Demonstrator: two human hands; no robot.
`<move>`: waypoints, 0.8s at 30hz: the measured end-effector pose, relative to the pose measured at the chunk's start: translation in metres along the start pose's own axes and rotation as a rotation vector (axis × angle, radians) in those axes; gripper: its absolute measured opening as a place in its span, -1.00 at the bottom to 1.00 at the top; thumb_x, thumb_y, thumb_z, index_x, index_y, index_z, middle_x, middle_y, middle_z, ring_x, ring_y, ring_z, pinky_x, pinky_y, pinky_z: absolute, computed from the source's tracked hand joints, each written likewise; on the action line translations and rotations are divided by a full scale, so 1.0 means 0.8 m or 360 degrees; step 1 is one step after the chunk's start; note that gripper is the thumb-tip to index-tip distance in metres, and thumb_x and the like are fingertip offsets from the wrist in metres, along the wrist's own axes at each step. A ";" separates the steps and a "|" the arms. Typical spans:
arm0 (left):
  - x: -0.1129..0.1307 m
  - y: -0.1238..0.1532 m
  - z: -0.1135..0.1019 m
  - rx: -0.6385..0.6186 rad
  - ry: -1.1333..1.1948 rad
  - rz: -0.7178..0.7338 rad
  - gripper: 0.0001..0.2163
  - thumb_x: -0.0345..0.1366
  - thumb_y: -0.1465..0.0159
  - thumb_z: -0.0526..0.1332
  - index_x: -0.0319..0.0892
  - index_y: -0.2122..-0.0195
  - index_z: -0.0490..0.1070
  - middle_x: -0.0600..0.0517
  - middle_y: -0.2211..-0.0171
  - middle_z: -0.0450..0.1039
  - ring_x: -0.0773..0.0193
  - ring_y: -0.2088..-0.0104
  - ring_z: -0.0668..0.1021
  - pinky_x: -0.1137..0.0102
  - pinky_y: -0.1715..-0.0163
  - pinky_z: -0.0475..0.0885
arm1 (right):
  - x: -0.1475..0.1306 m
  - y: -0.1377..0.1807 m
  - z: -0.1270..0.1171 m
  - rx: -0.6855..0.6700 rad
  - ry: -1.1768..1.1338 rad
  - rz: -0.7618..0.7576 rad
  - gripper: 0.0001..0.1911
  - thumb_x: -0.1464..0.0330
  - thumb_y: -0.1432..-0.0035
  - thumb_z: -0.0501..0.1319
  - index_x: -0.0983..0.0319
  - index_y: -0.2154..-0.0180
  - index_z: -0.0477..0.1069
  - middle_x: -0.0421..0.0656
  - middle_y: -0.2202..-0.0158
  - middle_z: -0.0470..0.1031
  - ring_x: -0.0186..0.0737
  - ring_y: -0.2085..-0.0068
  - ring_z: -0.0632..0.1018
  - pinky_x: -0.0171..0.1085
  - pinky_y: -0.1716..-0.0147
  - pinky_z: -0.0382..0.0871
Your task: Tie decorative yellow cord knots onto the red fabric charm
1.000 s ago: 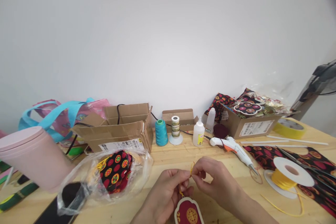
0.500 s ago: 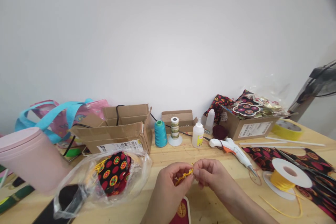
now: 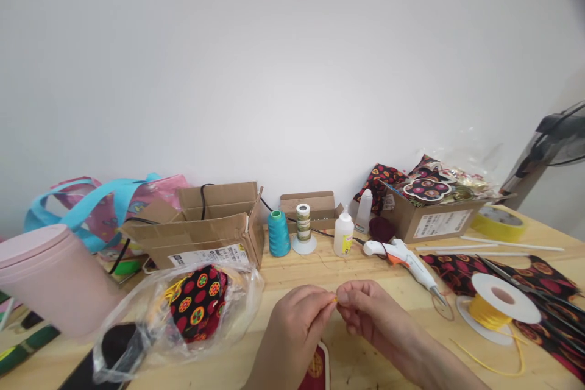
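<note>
A: What is being held?

B: A small bit of yellow cord [image 3: 335, 300] is pinched by the fingers of the left hand [image 3: 296, 326] and, just beside them, by those of the right hand [image 3: 372, 317]; the two sets of fingertips are brought almost together. The rest of the cord is hidden by the hands.

A: And where is the red panel [image 3: 315, 372] to be found?

B: Below the left hand, by which it is partly covered, at the lower edge of the view. A pale border and a gold emblem are shown on it. Whether it is supported by the desk [image 3: 292, 271] cannot be told.

A: What is set around the hands?

B: To the left, a patterned cloth piece [image 3: 197, 308] is enclosed in a clear plastic bag [image 3: 247, 289]. To the right, a white spool [image 3: 523, 301] is wound with yellow strand, and a glue gun [image 3: 418, 269] is laid down.

A: And farther back?

B: A teal thread cone [image 3: 279, 237] and a squeeze bottle [image 3: 343, 237] are stood between two cardboard boxes, one open [image 3: 187, 237], one heaped with items [image 3: 406, 219].
</note>
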State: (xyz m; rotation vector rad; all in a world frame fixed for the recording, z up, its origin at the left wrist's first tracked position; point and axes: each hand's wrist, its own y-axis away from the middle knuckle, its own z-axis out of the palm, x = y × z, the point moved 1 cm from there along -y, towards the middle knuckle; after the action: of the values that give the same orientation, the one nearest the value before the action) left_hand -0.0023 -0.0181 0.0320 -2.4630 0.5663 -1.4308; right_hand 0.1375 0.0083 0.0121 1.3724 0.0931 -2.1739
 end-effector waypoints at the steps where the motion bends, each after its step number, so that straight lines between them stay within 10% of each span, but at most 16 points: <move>1: 0.000 0.001 0.000 -0.0010 -0.0027 0.0007 -0.82 -0.34 -0.09 0.09 -0.07 0.34 0.46 -0.04 0.41 0.47 0.23 0.36 0.45 0.47 0.34 0.27 | -0.001 0.001 0.000 -0.0011 -0.0005 0.0004 -0.85 0.38 0.15 0.20 0.32 0.61 0.29 -0.31 0.69 0.21 -0.52 0.66 0.18 -0.47 0.64 0.08; 24: 0.006 0.001 0.002 -0.0072 -0.0216 0.0037 -0.81 -0.32 -0.13 0.04 -0.13 0.36 0.45 -0.05 0.42 0.46 0.27 0.38 0.45 0.49 0.35 0.28 | -0.010 0.000 -0.003 0.0087 0.0422 -0.0156 -0.75 0.25 0.18 0.22 0.32 0.63 0.34 -0.28 0.69 0.28 -0.50 0.67 0.22 -0.44 0.66 0.10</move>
State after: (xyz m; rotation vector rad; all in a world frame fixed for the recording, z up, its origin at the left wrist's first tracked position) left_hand 0.0009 -0.0212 0.0345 -2.5556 0.6024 -1.2437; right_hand 0.1418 0.0123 0.0177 1.7150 0.2060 -2.0737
